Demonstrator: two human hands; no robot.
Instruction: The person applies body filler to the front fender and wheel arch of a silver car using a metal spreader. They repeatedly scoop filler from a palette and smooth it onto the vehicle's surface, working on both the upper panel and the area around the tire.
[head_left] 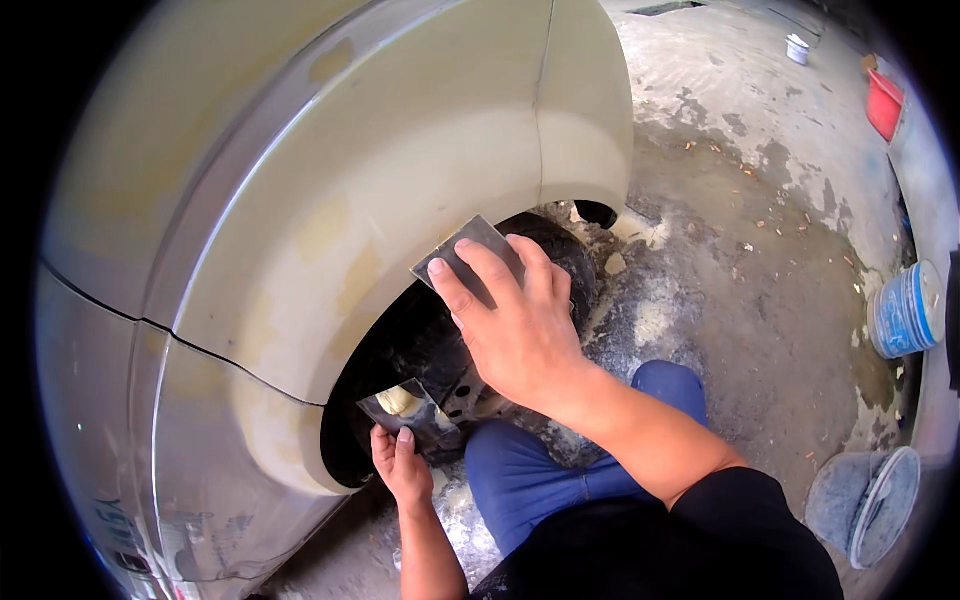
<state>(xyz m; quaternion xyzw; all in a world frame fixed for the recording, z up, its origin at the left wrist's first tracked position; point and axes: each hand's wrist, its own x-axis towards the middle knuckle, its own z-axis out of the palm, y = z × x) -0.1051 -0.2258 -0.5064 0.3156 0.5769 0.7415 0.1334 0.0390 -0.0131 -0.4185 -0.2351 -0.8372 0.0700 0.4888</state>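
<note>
My right hand (530, 335) grips a flat, dark grey putty spreader (482, 240), fingers spread over its upper face. The spreader lies at the lip of the wheel arch on a pale cream car body panel (400, 160); whether its edge touches the paint I cannot tell. Lower and to the left, my left hand (402, 465) pinches a thin dark mixing plate (432, 420) between thumb and fingers. A lump of pale yellow putty (396, 402) sits on that plate. Yellowish smoothed patches (360, 280) show on the panel above the arch.
The dark wheel well (400, 340) opens behind both hands. On the stained concrete floor (740, 280) to the right are a blue-and-white bucket (905, 310), a grey bucket (850, 505) lying on its side, a red container (884, 105) and a small white tub (797, 50).
</note>
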